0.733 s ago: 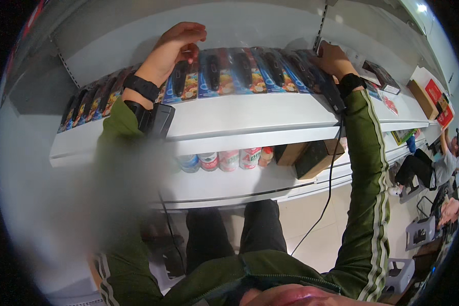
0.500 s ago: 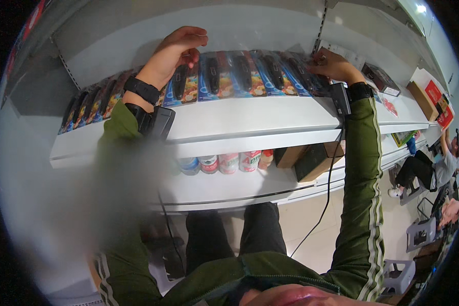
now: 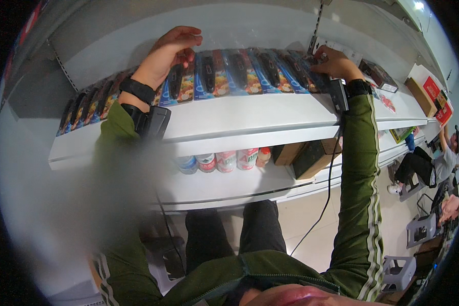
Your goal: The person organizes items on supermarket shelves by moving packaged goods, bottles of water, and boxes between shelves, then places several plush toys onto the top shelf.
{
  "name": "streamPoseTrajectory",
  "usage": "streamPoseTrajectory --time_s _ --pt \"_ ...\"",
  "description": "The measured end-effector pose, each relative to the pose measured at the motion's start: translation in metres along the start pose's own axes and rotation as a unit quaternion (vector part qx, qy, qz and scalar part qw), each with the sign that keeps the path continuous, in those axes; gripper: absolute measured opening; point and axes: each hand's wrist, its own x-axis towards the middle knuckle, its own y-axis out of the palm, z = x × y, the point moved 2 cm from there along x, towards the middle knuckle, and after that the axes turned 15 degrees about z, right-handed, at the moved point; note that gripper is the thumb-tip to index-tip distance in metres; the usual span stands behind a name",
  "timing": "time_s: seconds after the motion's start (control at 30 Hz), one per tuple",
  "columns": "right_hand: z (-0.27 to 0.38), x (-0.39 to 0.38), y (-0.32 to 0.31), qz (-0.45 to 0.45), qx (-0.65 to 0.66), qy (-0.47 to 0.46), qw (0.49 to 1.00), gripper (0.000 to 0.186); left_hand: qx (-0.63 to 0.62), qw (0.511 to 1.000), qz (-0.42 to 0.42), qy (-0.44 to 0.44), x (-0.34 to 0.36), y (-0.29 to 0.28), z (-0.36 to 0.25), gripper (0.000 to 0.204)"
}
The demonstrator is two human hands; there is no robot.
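My left hand (image 3: 171,53), with a black wrist strap and device, hovers over a row of blue blister packs (image 3: 209,74) holding long black items on the upper white shelf (image 3: 250,112). Its fingers are loosely bent and apart, holding nothing. My right hand (image 3: 334,64), also wearing a wrist device (image 3: 341,97), has its fingers curled on the top of the rightmost blister pack (image 3: 306,71), which is partly hidden by that hand. Several similar packs (image 3: 92,104) continue to the left.
The lower shelf (image 3: 219,188) holds bottles (image 3: 247,158) and brown boxes (image 3: 311,158). A dark box (image 3: 377,76) lies further right. A person (image 3: 438,163) reaches up at far right beside grey stools (image 3: 418,229). Black cables hang from both wrists. A blur covers the lower left.
My right hand has come down slightly from the shelf's back, its wrist device now turned more into view. My left hand sits a little lower than at first.
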Motion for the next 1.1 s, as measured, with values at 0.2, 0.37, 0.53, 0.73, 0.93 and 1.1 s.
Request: streamPoseTrajectory --time_s 0.2,0.37,0.53,0.73,0.93,1.1 --pt "0.0 -0.001 0.002 0.004 0.022 -0.009 1.0 0.051 -0.003 1.0 -0.003 -0.004 -0.001 0.003 -0.002 0.031" --pt "-0.005 0.005 0.003 0.0 0.009 -0.036 0.999 0.052 0.008 1.0 -0.006 -0.004 -0.001 0.002 -0.002 0.03" --pt "-0.016 0.009 0.009 -0.044 0.005 -0.046 0.998 0.05 0.014 1.0 0.003 -0.014 0.0 0.003 -0.004 0.03" --pt "0.044 -0.012 -0.001 -0.057 0.045 -0.094 0.993 0.05 0.011 1.0 -0.001 -0.027 -0.001 0.002 -0.001 0.031" --pt "0.064 -0.014 0.018 0.028 0.001 -0.177 0.984 0.051 0.032 0.999 0.003 -0.016 -0.003 0.006 -0.004 0.03" --pt "0.065 -0.01 0.02 0.057 0.043 -0.166 0.984 0.049 0.035 0.999 0.0 -0.012 0.001 0.004 0.0 0.034"
